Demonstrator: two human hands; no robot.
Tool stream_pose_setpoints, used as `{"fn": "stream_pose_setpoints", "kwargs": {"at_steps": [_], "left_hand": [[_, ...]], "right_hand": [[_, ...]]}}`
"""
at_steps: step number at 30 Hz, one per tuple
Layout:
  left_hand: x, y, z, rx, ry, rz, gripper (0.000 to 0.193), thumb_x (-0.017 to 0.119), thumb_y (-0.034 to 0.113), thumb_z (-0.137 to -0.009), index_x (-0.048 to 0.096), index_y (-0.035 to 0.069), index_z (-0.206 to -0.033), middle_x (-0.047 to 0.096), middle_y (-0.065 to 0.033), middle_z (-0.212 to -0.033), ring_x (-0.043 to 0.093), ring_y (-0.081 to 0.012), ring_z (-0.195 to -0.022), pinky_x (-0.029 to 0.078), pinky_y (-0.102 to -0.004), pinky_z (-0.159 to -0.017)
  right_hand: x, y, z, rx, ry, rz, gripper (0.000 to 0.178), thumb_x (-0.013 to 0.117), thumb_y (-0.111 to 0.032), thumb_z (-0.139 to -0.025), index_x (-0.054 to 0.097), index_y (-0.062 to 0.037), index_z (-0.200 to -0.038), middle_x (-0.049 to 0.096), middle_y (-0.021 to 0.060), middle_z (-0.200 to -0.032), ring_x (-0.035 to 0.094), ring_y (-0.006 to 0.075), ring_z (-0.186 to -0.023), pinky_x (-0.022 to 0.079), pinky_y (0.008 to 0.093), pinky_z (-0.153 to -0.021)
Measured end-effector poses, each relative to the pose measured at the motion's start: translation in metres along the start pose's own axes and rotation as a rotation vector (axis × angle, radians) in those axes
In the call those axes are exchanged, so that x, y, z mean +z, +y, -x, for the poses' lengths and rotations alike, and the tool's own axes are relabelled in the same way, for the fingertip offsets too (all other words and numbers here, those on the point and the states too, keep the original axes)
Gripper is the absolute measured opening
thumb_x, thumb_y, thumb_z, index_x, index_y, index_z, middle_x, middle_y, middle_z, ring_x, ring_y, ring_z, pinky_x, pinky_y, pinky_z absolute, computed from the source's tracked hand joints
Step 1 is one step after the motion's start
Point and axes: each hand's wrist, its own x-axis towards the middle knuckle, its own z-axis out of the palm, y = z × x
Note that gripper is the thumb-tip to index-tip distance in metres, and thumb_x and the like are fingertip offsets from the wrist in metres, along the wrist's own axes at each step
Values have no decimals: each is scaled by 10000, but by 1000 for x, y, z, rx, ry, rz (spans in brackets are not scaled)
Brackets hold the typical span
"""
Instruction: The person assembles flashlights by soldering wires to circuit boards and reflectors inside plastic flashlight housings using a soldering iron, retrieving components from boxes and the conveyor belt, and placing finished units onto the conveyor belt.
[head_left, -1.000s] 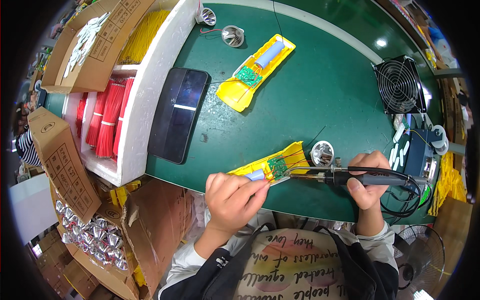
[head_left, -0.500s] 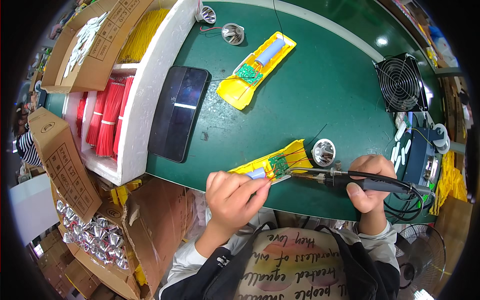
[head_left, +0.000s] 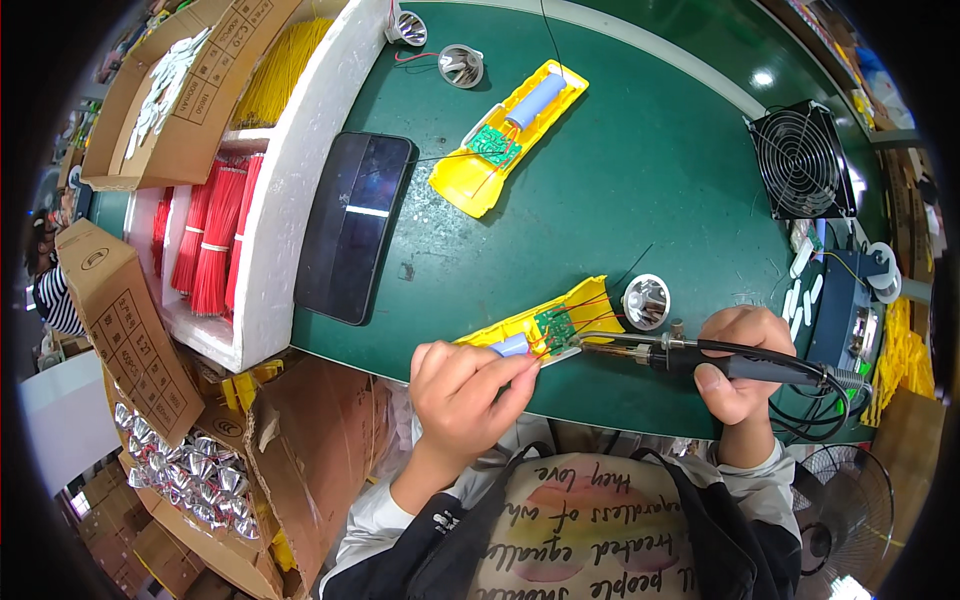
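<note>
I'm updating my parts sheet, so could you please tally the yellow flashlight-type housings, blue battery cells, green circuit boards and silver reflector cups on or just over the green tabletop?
Yellow housings: 2
Blue battery cells: 2
Green circuit boards: 2
Silver reflector cups: 3
Total: 9

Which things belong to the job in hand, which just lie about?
In the job:
soldering iron in right hand
near yellow housing, green board, blue cell
near reflector

Apparently lying about:
dark flat-screened device
far yellow housing
far reflectors
</note>
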Motion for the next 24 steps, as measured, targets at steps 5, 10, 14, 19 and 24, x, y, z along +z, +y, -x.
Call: {"fn": "stream_pose_setpoints", "kwargs": {"at_steps": [5,10,14,19,24], "left_hand": [[0,0,1,-1,-8,-6,165,689,41,-541,622,109,-675,506,23,-559,427,-138,-508,309,-268,-518],[0,-1,3,12,-18,-19,166,706,92,-554,613,133,-686,496,35,-602,421,-148,-526,304,-278,-525],[1,-1,3,16,-20,-28,162,707,98,-560,613,130,-688,497,31,-603,427,-149,-533,309,-279,-532],[1,1,0,21,-14,-33,156,678,32,-550,617,96,-679,499,19,-550,430,-136,-512,311,-266,-520],[3,-1,0,40,1,-42,154,671,23,-548,614,90,-673,497,18,-546,429,-136,-511,314,-263,-519]], "right_hand": [[-5,0,11,4,175,-49,208,616,-64,-605,436,6,-682,492,74,-533,447,115,-420,341,210,-376],[-15,-1,17,141,361,-92,220,610,-77,-629,426,8,-713,475,72,-584,409,90,-481,316,193,-433],[-20,4,19,101,411,-81,225,618,-88,-637,430,6,-717,447,55,-583,409,88,-484,308,189,-430],[-26,-2,15,74,445,-67,232,622,-112,-658,437,7,-731,440,55,-568,400,74,-423,309,173,-388],[-50,7,24,81,456,8,231,581,-127,-685,408,-9,-782,446,90,-615,337,64,-418,293,161,-374]]}}
